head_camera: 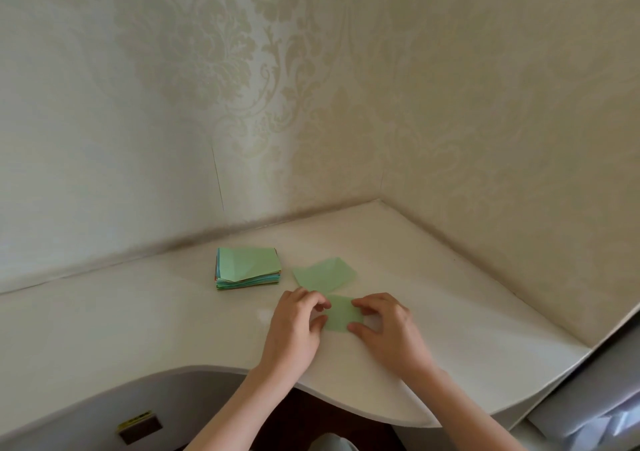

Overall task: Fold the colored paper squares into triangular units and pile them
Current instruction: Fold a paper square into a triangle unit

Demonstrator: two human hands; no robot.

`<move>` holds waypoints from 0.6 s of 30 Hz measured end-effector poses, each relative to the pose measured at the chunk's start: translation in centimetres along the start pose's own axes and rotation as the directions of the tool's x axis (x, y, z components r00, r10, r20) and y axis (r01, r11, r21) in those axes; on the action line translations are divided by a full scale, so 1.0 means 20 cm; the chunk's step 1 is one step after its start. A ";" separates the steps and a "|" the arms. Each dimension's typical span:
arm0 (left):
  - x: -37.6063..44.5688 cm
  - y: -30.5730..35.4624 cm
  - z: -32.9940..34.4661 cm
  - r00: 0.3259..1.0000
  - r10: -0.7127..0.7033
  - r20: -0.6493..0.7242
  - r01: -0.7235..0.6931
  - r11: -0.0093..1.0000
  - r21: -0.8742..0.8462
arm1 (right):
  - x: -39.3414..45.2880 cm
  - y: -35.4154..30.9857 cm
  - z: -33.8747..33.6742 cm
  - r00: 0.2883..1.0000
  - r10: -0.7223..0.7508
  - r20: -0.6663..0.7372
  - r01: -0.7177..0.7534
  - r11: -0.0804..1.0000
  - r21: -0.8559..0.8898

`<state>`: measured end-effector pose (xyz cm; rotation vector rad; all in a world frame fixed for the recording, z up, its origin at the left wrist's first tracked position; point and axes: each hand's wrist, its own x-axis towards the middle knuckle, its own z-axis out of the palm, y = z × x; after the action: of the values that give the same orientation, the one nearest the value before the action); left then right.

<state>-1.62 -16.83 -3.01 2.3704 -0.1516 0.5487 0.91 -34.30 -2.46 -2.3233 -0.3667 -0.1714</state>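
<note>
A small light green paper piece (pixel 341 313) lies flat on the white desk (pixel 173 319) between my hands. My left hand (pixel 294 326) pinches its left edge with curled fingers and thumb. My right hand (pixel 384 326) pinches its right edge the same way. Just behind it lies a second green paper (pixel 323 275), partly folded with a raised flap. Further left stands a stack of colored paper squares (pixel 247 268) with a creased green sheet on top.
The desk sits in a corner, with patterned wallpaper (pixel 311 104) behind and to the right. Its curved front edge (pixel 214 369) runs below my wrists. A small dark box (pixel 140 428) sits low at the left, under the desk.
</note>
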 end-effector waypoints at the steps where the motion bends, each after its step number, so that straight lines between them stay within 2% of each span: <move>1: -0.01 0.02 0.01 1.000 0.025 -0.012 -0.025 1.000 -0.003 | 0.00 0.00 0.00 1.000 0.011 0.010 -0.011 1.000 0.003; 3: -0.04 0.07 0.03 0.997 0.080 -0.006 -0.080 0.997 0.019 | 0.00 0.00 0.00 1.000 0.020 0.019 -0.020 1.000 0.000; 7: -0.07 0.10 0.07 0.987 0.131 0.091 -0.143 0.980 0.140 | 0.00 -0.01 -0.02 0.998 -0.001 0.058 0.003 1.000 -0.028; 11: -0.09 0.09 0.02 0.983 0.136 0.120 -0.160 0.962 0.223 | 0.00 -0.01 -0.10 0.996 -0.085 0.006 0.085 0.996 -0.010; 14: -0.09 0.05 -0.04 0.980 0.147 0.132 -0.174 0.959 0.222 | 0.00 0.00 -0.15 0.978 -0.170 0.123 0.182 0.979 -0.094; 18: -0.08 -0.01 -0.14 0.974 0.168 0.152 -0.184 0.978 0.099 | -0.01 -0.03 -0.10 0.931 -0.247 0.268 0.298 0.940 -0.166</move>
<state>-4.03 -14.94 -2.04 2.5224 -0.4091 0.4807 0.41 -35.40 -0.68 -2.4936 -0.8356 -0.0599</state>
